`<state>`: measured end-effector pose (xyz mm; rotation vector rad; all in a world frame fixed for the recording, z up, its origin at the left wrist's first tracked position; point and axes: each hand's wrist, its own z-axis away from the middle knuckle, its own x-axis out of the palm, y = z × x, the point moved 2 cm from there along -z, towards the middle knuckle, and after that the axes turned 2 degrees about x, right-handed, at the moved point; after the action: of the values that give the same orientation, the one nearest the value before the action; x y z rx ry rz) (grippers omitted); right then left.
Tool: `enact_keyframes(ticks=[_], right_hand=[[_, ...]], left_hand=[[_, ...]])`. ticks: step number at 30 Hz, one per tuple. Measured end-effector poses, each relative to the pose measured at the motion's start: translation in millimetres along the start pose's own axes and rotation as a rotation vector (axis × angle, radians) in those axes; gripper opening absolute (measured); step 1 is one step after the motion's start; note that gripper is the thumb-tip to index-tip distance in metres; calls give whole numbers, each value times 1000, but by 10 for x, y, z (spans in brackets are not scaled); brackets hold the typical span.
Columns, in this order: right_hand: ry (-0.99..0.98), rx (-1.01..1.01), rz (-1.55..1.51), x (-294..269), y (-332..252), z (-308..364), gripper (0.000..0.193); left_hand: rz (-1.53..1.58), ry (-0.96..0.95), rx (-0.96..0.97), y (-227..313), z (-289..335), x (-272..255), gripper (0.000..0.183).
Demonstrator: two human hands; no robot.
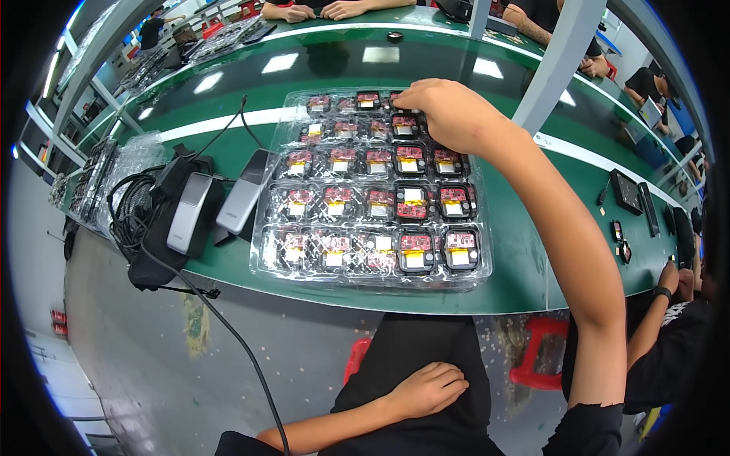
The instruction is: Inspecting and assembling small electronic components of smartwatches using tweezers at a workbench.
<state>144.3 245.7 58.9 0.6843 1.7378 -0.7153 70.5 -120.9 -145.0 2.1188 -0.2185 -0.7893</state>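
Observation:
A clear plastic blister tray (487, 262) lies on the green workbench, its pockets in rows. Small black-framed square electronic modules (411, 204) sit in the pockets, with red circuit boards and silver and yellow parts showing. My right hand (449, 114) reaches over the tray's far right corner. Its fingers are bent down and together at a module (395, 100) in the far row; the back of the hand hides what the fingertips hold, if anything. My left hand (430, 389) rests on my thigh, palm down with fingers loosely laid out, holding nothing.
Left of the tray lie two grey-and-white box-shaped devices (190, 213), (245, 194) and coiled black cables (131, 205). Stacked clear trays (129, 167) stand farther left. A metal post (559, 64) rises beyond my right hand. Co-workers sit across and at right; a red stool (538, 353) stands below.

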Motion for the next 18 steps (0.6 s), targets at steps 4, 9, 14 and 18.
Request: enact_keyframes(ticks=[4, 9, 14, 18], right_hand=[[-150, 18, 84, -52, -171, -30, 51], [-39, -15, 74, -2, -72, -10, 50], [-78, -15, 78, -16, -27, -86, 51], [63, 7, -63, -121, -91, -145, 51]], left_hand=[[-21, -18, -17, 11, 29, 22, 20], [-11, -29, -19, 47, 18, 30, 19], [-19, -42, -58, -13, 50, 0, 18], [-44, -43, -53, 33, 67, -35, 18]])
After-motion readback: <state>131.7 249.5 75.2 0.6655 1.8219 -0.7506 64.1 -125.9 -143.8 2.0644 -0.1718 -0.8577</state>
